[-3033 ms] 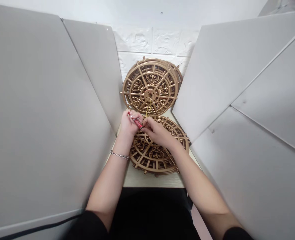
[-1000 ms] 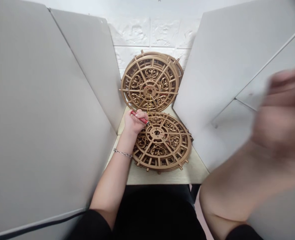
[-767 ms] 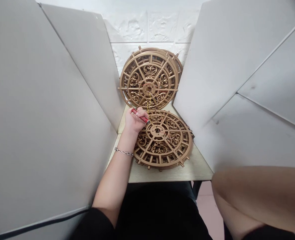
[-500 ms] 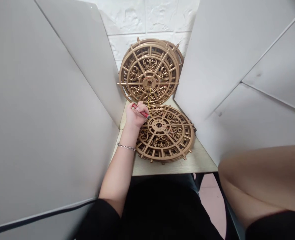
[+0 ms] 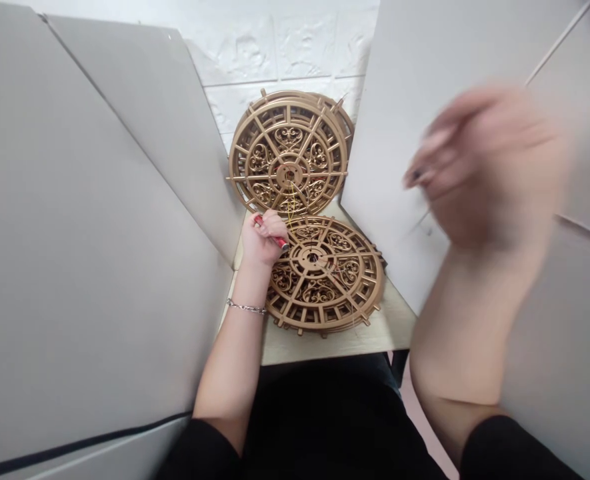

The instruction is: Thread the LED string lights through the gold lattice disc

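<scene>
My left hand [image 5: 265, 239] is closed around a slim red pen-like tool [image 5: 279, 243] with a dark and metallic tip. It rests at the left edge of a stack of gold openwork round frames [image 5: 325, 273] with scroll patterns, lying on a pale board. Behind it, more gold round frames [image 5: 289, 160] lean tilted against the wall. Thin yellow wires [image 5: 291, 203] run from the hub of the leaning frame down to the lying one. My right hand [image 5: 489, 160] is raised at the right, blurred, fingers curled together in a pinch; a small dark spot shows at the fingertips.
Tall light-grey panels [image 5: 99, 220] wall in the left side, and another grey panel [image 5: 395, 153] stands at the right. The pale tabletop [image 5: 335, 345] is narrow, ending at a front edge near my body. White brick-patterned wall [image 5: 245, 50] closes the back.
My right hand has swung up into view at the right; earlier just its forearm showed low down. My left hand keeps the red tool beside the frames. The view has shifted slightly.
</scene>
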The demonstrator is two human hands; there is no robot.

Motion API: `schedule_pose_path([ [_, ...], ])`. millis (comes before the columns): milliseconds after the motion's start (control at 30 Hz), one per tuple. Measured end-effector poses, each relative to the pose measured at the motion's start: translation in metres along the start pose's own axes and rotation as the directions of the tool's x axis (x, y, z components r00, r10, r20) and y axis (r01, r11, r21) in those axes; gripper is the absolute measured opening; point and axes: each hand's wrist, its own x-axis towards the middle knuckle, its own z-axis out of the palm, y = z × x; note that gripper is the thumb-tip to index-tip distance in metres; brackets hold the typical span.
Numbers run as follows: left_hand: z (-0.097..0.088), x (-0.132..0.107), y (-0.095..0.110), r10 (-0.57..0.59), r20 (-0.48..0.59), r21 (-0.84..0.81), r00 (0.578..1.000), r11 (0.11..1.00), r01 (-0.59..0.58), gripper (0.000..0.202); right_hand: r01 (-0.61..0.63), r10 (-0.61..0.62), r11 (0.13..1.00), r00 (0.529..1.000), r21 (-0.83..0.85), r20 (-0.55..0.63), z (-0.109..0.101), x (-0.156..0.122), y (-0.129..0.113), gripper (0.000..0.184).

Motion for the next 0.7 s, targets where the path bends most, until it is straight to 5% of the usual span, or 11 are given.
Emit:
schedule_pose_path([
  [67, 0.002, -0.002, 0.001, -0.034, 0.021, 0.043, 0.999, 0.999, 0.033, 0.026, -0.073, 0.121, 0.965, 0.976, -0.25, 0.179, 0.013, -0.003, 0.015, 0.013],
  [100, 0.003, -0.003, 0.001, -0.055, 0.024, 0.065, 0.998, 0.996, 0.053, 0.027, -0.107, 0.25, 0.897, 0.923, -0.429, 0.292, 0.019, -0.007, 0.024, 0.012],
  [200, 0.005, -0.004, 0.0, -0.105, 0.001, 0.105, 0.994, 0.989, 0.105, 0.029, -0.136, 0.476, 0.696, 0.823, -0.705, 0.311, 0.035, -0.023, 0.054, 0.015],
  [367, 0.006, -0.003, -0.002, -0.129, 0.006, 0.105, 0.992, 0.986, 0.128, 0.029, -0.079, 0.52, 0.636, 0.778, -0.768, 0.351, 0.046, -0.04, 0.081, 0.014],
  [700, 0.002, 0.001, -0.004, -0.086, -0.03, 0.066, 0.996, 0.994, 0.088, 0.028, -0.058, 0.559, 0.564, 0.761, -0.823, 0.33, 0.058, -0.038, 0.084, 0.016],
])
